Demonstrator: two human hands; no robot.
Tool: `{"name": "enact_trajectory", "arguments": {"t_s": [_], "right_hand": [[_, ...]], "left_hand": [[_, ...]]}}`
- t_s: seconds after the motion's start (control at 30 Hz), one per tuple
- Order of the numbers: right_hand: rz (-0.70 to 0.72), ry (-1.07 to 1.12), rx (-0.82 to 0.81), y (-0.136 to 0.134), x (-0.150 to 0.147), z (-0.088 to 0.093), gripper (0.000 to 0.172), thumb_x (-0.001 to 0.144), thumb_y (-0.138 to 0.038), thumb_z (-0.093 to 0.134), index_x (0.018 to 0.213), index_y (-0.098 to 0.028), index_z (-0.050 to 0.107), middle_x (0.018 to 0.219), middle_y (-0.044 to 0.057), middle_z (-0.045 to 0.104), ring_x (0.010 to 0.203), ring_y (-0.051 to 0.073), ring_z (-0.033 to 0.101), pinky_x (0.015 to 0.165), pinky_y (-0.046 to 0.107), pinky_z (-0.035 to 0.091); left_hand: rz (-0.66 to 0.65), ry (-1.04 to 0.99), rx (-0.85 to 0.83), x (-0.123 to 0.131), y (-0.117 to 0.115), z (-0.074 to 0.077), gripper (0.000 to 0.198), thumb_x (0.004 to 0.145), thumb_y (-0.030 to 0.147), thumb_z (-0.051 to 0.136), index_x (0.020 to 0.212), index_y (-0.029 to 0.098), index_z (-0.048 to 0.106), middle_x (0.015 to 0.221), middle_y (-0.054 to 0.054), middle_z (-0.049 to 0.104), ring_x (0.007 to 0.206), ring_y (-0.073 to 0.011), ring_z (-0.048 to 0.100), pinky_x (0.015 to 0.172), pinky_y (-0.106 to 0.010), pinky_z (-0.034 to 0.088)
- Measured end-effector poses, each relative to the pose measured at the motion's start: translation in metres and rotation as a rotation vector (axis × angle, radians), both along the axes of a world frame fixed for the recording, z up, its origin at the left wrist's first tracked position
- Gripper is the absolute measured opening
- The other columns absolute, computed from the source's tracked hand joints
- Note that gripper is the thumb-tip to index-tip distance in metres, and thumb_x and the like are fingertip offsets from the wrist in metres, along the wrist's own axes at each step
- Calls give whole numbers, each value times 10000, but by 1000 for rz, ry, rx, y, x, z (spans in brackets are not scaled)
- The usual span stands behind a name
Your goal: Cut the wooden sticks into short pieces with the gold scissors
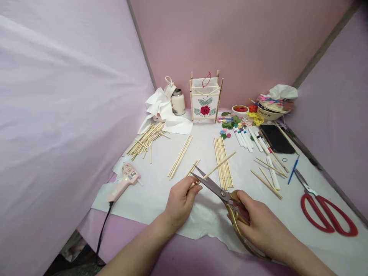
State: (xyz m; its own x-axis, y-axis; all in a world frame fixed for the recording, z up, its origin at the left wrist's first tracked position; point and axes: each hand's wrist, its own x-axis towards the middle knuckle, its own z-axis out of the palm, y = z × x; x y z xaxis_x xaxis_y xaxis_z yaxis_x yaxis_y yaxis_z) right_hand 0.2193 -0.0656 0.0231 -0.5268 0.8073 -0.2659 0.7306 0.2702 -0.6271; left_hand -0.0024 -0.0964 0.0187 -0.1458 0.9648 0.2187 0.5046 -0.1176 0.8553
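Note:
My left hand (183, 198) pinches a thin wooden stick (220, 165) near its lower end; the stick slants up to the right. In my right hand (254, 220) are gold-handled scissors (222, 193). Their blades stand apart, with the stick between them just beyond my left fingers. Two short sticks (193, 168) lie behind my left hand. A row of sticks laid side by side (222, 163) lies past the scissors, and a few long sticks (180, 157) lie to its left.
At left are a pink glue gun (124, 182) and a stick pile (148, 140). A lantern with a rose (204, 101) stands at the back. Right are markers (243, 138), a phone (277, 138), red-handled scissors (319, 207) and a bowl (268, 113). A jar (178, 103) stands back left.

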Motion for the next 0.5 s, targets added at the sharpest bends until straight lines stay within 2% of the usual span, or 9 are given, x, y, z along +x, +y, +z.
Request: {"name": "enact_trajectory", "arguments": {"t_s": [0.13, 0.27, 0.4, 0.5], "right_hand": [[-15, 2, -28, -3, -1, 4, 72, 803, -259, 484, 809, -234, 417, 673, -25, 549, 574, 146, 462, 524, 238, 301], [-16, -4, -33, -4, 0, 5, 78, 797, -254, 491, 787, -231, 417, 683, -22, 559, 585, 146, 462, 523, 237, 293], [1, 19, -48, -4, 4, 7, 69, 803, -248, 489, 783, -230, 426, 672, -27, 551, 582, 139, 451, 524, 234, 294], [27, 43, -76, -3, 6, 9, 67, 809, -252, 496, 789, -227, 437, 653, -31, 538, 575, 132, 437, 519, 230, 296]], "left_hand": [[-11, -79, -22, 3, -1, 0, 308, 890, 286, 424, 604, 173, 450, 572, 26, 471, 555, -88, 415, 570, -215, 325], [-76, -295, -183, 1, 1, 4, 291, 884, 340, 454, 661, 157, 491, 512, 50, 412, 489, -66, 349, 506, -201, 291], [-221, -607, -377, -6, 3, 7, 290, 865, 407, 497, 778, 134, 546, 457, 79, 349, 407, -39, 239, 417, -179, 190], [-347, -816, -529, -15, 5, 7, 285, 847, 401, 537, 771, 126, 551, 436, 83, 341, 374, -25, 178, 376, -169, 135]]}}
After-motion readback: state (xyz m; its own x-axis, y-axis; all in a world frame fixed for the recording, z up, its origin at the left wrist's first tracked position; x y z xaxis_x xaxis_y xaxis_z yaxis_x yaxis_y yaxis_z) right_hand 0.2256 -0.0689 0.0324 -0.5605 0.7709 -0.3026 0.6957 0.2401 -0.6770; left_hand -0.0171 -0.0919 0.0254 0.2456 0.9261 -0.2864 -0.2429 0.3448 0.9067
